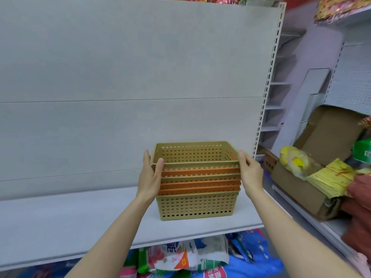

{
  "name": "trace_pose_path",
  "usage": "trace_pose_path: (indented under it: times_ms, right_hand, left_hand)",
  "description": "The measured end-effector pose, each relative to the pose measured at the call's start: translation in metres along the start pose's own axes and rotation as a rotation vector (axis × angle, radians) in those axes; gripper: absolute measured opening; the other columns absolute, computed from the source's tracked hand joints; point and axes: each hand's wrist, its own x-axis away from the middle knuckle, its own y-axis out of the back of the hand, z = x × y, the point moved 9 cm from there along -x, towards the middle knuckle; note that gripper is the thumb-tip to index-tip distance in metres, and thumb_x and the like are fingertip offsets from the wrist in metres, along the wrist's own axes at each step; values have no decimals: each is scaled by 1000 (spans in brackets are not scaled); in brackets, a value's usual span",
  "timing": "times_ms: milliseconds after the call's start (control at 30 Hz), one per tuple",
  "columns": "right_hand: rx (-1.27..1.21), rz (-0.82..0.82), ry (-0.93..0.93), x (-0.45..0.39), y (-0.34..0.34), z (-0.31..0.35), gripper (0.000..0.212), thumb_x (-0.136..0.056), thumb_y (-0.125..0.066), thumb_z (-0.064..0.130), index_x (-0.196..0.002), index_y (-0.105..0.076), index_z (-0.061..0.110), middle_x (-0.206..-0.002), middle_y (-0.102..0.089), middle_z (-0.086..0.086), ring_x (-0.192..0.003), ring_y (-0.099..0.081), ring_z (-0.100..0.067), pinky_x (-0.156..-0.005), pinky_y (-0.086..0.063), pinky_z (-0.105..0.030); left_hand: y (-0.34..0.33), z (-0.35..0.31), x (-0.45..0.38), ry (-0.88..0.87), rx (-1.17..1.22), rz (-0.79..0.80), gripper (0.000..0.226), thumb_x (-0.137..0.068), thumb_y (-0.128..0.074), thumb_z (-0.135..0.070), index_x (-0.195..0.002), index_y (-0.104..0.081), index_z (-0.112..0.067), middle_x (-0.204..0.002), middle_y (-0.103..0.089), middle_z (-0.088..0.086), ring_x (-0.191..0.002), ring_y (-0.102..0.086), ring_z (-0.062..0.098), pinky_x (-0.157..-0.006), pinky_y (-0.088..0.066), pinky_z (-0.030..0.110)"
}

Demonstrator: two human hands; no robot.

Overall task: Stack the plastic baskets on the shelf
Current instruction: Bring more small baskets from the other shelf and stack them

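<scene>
A nested stack of perforated plastic baskets (197, 205), tan and orange in turn, stands on the grey shelf (80, 221) right of centre. The top tan basket (192, 152) sits in the stack, its rim slightly raised at the back. My left hand (150, 175) lies flat against the stack's left side, thumb on the top basket's front rim. My right hand (250, 171) touches the stack's right side with straight fingers by the top rim. Both forearms reach in from below.
The shelf's grey back panel (120, 77) rises behind the stack, with a slotted upright (265, 97) at its right. An open cardboard box (313, 183) of yellow paper packs sits on the neighbouring shelf to the right. Colourful packets (190, 255) lie below the shelf edge.
</scene>
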Motion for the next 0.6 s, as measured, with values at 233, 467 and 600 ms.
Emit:
trace_pose_path:
  times_ms: [233,467,600]
  right_hand:
    - [-178,-48,-101,17,-14,-21,23,-98,-46,45,-90,-65,34,-81,-63,19,-78,-57,0,-71,-44,-31]
    - [-231,15,-104,53,-61,-11,24,-96,-49,48,-80,-67,43,-82,-69,21,-87,-62,-2,-82,-50,-34]
    - [-258,64,-96,80,-99,3,30,-93,-48,55,-92,-72,37,-89,-72,16,-91,-65,-8,-86,-54,-39]
  left_hand:
    - [3,8,15,-9,50,-169,48,-111,-35,-43,-157,-34,-29,-143,-60,1,-125,-61,24,-105,-49,45]
    - [66,29,46,6,42,-347,58,-108,-38,-50,-161,-27,-29,-147,-57,3,-129,-58,25,-105,-48,43]
    - [114,38,53,24,-4,-401,54,-110,-38,-45,-159,-31,-26,-143,-59,6,-125,-59,27,-100,-47,41]
